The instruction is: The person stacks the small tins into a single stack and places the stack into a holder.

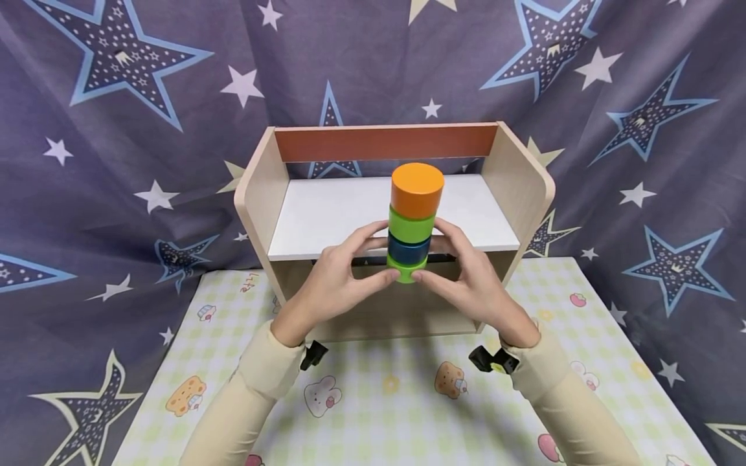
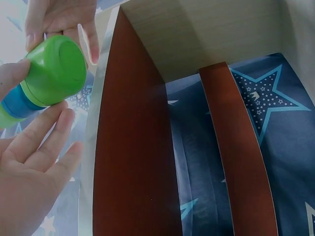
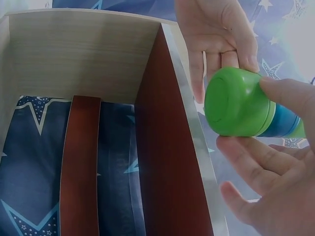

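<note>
A column of several round stacking pieces [image 1: 411,226], which look like toy cups, stands upright in the air in front of the shelf. From the top it runs orange, green, dark blue and green. My left hand [image 1: 332,279] pinches its lower part from the left, thumb on the lowest green piece [image 2: 56,69] and fingers behind. From the right, my right hand [image 1: 474,281] does the same. Both wrist views show the green underside, with thumb and fingers of both hands around the lower end. The orange piece is out of sight there.
A small wooden shelf unit [image 1: 256,188] stands on the table, with a white top board [image 1: 338,207] and a red-brown back rail [image 1: 384,142]. A checked cloth [image 1: 384,421] with cartoon prints covers the table. Dark star-patterned curtains [image 1: 192,162] hang behind and at both sides.
</note>
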Tool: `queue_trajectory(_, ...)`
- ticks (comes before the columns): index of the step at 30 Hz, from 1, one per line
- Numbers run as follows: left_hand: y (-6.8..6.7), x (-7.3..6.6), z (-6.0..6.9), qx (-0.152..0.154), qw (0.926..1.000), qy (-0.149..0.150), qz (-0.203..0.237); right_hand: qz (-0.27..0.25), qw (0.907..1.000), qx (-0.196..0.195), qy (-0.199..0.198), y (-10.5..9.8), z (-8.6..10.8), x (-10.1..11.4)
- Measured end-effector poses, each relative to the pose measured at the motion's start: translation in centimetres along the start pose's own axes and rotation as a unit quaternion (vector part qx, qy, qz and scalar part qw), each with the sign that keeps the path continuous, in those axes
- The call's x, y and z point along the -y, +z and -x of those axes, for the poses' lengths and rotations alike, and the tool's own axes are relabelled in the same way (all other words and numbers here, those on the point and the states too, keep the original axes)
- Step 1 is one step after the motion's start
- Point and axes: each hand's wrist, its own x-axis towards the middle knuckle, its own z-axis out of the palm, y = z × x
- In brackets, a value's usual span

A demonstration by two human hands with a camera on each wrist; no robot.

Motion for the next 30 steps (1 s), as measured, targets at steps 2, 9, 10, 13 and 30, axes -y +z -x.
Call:
queue_trajectory(2,0.0,0.1,-0.1,-0.001,1.0000,-0.001,0.006,0.000,1.0000,0.001,0.000,0.0,-0.2,0.0)
queue_trajectory(9,-0.2,0.3,-0.6,-0.008,0.9998,-0.007,0.019,0.006,0.9999,0.004,0.008,-0.2,-1.0,-0.2)
queue_trajectory(10,-0.1,0.4,-0.6,-0.009,0.9997,-0.009,0.019,0.007,0.9999,0.005,0.009,-0.2,-1.1,-0.2)
queue_trajectory(13,-0.1,0.6,-0.7,-0.012,0.9995,-0.019,0.021,0.008,0.9998,0.008,0.015,-0.2,-1.3,-0.4)
queue_trajectory(30,-0.1,1.0,-1.2,-0.021,0.9973,-0.071,0.009,0.016,0.9990,0.005,0.041,0.2,-2.1,-1.3)
